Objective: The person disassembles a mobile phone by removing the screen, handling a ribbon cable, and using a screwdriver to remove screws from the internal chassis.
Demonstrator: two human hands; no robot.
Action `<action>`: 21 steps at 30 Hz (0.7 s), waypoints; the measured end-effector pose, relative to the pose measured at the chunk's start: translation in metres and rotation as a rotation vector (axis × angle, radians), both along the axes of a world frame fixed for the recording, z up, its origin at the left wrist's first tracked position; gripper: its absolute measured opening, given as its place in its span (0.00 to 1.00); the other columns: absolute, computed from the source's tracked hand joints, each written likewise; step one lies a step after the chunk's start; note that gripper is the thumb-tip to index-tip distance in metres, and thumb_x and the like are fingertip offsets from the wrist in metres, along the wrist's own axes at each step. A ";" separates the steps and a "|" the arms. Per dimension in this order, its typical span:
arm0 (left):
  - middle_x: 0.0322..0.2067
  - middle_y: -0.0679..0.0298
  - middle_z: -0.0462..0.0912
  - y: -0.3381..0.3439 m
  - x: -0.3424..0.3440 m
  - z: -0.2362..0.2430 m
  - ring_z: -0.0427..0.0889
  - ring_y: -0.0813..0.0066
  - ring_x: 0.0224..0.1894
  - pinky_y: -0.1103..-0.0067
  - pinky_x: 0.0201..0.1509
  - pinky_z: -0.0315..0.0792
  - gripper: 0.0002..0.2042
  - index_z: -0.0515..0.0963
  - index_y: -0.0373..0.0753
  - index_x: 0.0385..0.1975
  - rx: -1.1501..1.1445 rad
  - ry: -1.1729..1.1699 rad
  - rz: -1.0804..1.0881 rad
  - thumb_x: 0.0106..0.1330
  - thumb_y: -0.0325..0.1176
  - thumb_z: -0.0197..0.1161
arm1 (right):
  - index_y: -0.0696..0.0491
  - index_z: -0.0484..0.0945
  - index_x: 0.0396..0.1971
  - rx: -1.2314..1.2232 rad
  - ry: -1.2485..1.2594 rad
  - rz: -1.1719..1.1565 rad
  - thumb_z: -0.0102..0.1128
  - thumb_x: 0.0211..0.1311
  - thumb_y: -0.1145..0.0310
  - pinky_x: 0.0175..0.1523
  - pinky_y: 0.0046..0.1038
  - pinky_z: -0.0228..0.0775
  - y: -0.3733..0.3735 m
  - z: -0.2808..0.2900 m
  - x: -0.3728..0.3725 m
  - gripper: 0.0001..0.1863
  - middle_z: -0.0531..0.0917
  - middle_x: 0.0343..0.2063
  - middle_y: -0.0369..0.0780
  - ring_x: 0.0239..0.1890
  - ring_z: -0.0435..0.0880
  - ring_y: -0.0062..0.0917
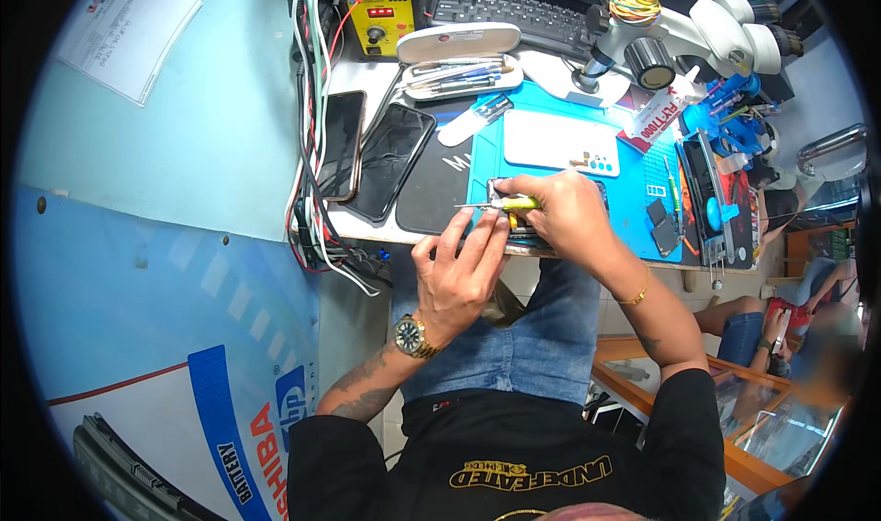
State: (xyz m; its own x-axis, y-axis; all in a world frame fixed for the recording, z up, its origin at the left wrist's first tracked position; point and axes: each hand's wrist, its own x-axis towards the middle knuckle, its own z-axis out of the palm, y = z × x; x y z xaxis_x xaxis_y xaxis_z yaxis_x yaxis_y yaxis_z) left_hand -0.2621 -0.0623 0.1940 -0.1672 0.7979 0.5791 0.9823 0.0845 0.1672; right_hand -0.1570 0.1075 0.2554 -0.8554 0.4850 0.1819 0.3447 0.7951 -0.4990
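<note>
In my right hand [567, 207] is a small tool with a yellow-green handle [520, 203] and a thin, pointed metal end. The fingers close around its handle, and the point aims left. Beneath both hands, at the bench's near edge, lies an opened phone [525, 232], mostly hidden. My left hand [466, 266] comes up from below with fingers stretched out. Its fingertips reach the phone's left end, just under the tool's metal part; the thumb is hidden. Beyond them a white phone back cover [562, 142] rests on the blue mat [496, 159].
Two dark phones [344, 145] [400, 161] lie left beside a cable bundle [317, 127]. Behind are an open pen case [459, 62], a yellow soldering station [383, 21] and a keyboard [514, 12]. A microscope [697, 39] overhangs the back right; a metal holder [708, 195] stands right. Another person sits farther right.
</note>
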 end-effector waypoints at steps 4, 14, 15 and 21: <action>0.54 0.73 0.83 0.007 -0.009 -0.010 0.78 0.74 0.58 0.69 0.54 0.59 0.16 0.85 0.46 0.51 0.087 0.097 -0.007 0.63 0.34 0.66 | 0.47 0.89 0.44 -0.024 -0.070 -0.008 0.69 0.56 0.68 0.38 0.39 0.78 0.004 0.006 -0.004 0.14 0.87 0.29 0.47 0.30 0.87 0.43; 0.48 0.73 0.87 0.014 -0.012 -0.024 0.81 0.77 0.51 0.72 0.52 0.58 0.13 0.87 0.45 0.45 0.286 0.102 -0.029 0.61 0.33 0.67 | 0.48 0.87 0.46 -0.079 -0.131 0.009 0.64 0.53 0.74 0.42 0.42 0.79 0.002 0.011 -0.005 0.18 0.87 0.31 0.49 0.35 0.87 0.46; 0.47 0.74 0.87 0.015 -0.014 -0.025 0.82 0.78 0.50 0.72 0.52 0.58 0.13 0.87 0.45 0.45 0.291 0.084 -0.043 0.60 0.32 0.67 | 0.48 0.87 0.46 -0.084 -0.127 0.019 0.64 0.53 0.75 0.42 0.42 0.79 0.003 0.011 -0.006 0.19 0.87 0.32 0.49 0.35 0.87 0.47; 0.54 0.72 0.81 0.012 -0.021 -0.013 0.74 0.73 0.60 0.62 0.65 0.56 0.18 0.83 0.48 0.49 0.122 -0.010 -0.119 0.57 0.35 0.70 | 0.55 0.85 0.49 -0.316 -0.239 0.045 0.66 0.66 0.65 0.42 0.31 0.76 0.018 0.022 -0.013 0.15 0.87 0.32 0.50 0.32 0.86 0.27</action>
State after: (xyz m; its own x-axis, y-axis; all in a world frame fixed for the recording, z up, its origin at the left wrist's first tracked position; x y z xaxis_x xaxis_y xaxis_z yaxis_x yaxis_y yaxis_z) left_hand -0.2829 -0.0503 0.1814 -0.0823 0.7360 0.6720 0.9824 -0.0536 0.1790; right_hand -0.1695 0.1253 0.2772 -0.8770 0.4465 -0.1774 0.4495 0.6321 -0.6312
